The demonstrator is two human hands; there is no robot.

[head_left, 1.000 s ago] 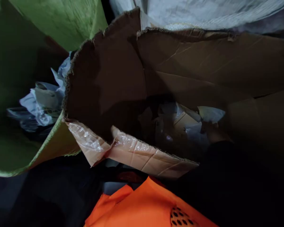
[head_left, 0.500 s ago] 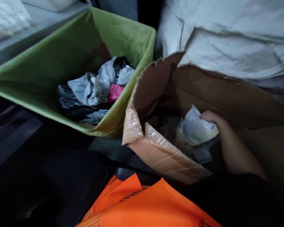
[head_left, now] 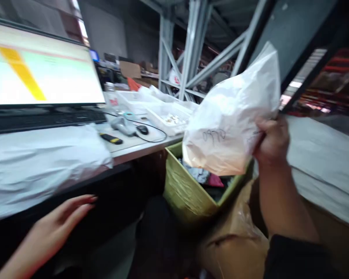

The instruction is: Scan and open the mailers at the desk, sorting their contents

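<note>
At 2 o'clock, the white bag (head_left: 232,112) hung aloft in your right hand (head_left: 272,135), its handwritten number appearing to read "0970"; further pen marks beside your fingers were too blurred to make out. Your fingers were closed tight on the bag's right side at 3 o'clock. Your left hand (head_left: 56,224) reached in at 8 o'clock, fingers loosely extended, thumb slightly apart, holding nothing. Red lettering on a clear bottle (head_left: 113,101) at 10 o'clock could not be read, nor could the text on the monitor (head_left: 40,69) nearby, crossed by a yellow band.

The desk (head_left: 133,155) ran its front edge from 9 o'clock toward the center, a white plastic sheet (head_left: 46,166) drooping over it just above your left hand. Dark open room lay below that edge, between your left hand and the green bin (head_left: 183,193) near 6 o'clock. The bag's lower edge overlapped the bin's open mouth in view. A cardboard box (head_left: 238,248) stood at 5 o'clock, beside the bin.
</note>
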